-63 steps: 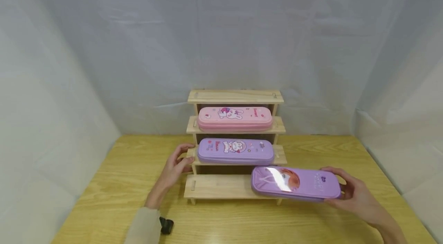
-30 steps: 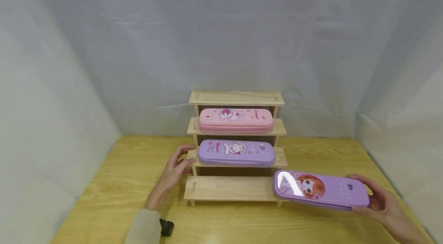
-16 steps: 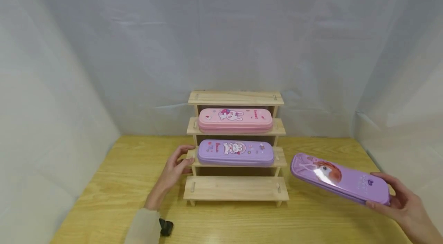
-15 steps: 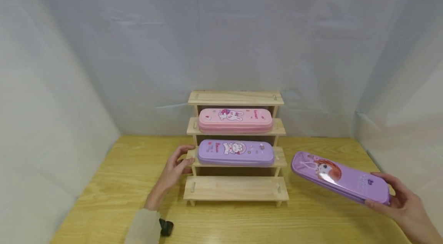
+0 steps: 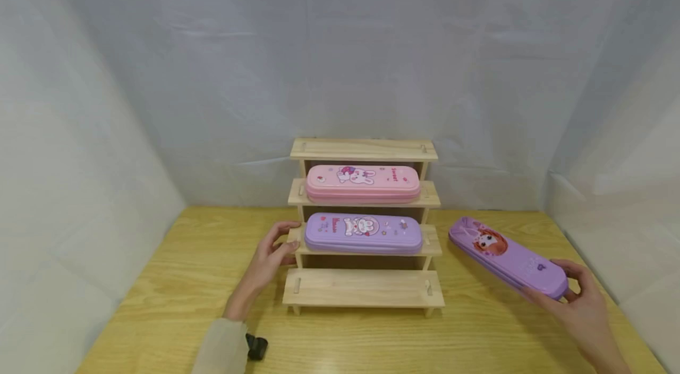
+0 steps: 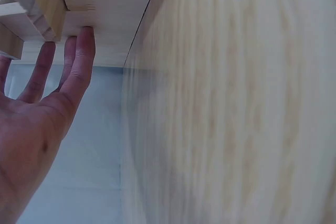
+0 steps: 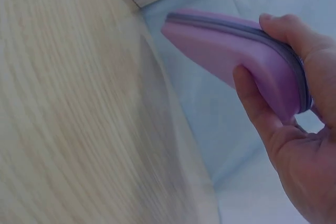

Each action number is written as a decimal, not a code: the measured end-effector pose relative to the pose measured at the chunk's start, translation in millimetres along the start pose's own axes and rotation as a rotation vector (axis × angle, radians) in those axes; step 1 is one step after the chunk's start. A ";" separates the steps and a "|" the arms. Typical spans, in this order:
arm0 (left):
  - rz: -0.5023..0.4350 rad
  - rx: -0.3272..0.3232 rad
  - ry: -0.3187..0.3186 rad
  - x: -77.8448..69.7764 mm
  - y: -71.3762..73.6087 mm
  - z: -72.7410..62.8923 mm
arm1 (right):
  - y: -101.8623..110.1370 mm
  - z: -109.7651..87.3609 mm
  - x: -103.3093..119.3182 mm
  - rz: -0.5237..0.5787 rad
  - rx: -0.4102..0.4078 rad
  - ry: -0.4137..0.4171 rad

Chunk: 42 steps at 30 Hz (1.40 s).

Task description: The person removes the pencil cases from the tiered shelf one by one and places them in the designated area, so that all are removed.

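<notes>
Hanging in the air to the right of the wooden rack: one purple pencil case, red-haired figure on its lid, slanted, apart from the table. Right hand: thumb and fingers closed about its near end. Step in hand, by judgement: carrying the case beside the rack, not set down. Next move would call for a firm end grip and squaring the case before any contact. Left hand: thumb and fingers bent about the second tier's left end. Second tier up: lilac case. Third: pink case.
</notes>
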State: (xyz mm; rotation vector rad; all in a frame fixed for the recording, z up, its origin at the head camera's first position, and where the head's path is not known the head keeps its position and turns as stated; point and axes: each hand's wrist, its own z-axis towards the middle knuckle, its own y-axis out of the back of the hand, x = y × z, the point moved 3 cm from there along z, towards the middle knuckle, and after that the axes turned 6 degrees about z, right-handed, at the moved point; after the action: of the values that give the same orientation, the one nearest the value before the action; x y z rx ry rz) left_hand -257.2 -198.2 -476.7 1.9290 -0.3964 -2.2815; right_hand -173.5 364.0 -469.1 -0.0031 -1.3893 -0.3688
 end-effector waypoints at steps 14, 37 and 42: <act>-0.003 0.002 0.018 -0.1 1.3 1.3 | -40.1 9.4 1.9 -0.110 -0.136 -0.076; 0.004 0.045 0.014 -6.2 1.4 -0.8 | -65.0 5.6 -6.1 0.030 0.207 0.046; -0.015 0.039 0.041 -4.9 1.5 -0.2 | -69.6 9.7 -7.7 -0.203 0.236 0.016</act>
State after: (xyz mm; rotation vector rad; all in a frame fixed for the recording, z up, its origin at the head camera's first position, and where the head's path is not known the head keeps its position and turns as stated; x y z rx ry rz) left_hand -256.3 -198.4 -471.6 2.0001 -0.4258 -2.2562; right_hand -201.6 302.4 -489.4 0.3362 -1.4145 -0.3699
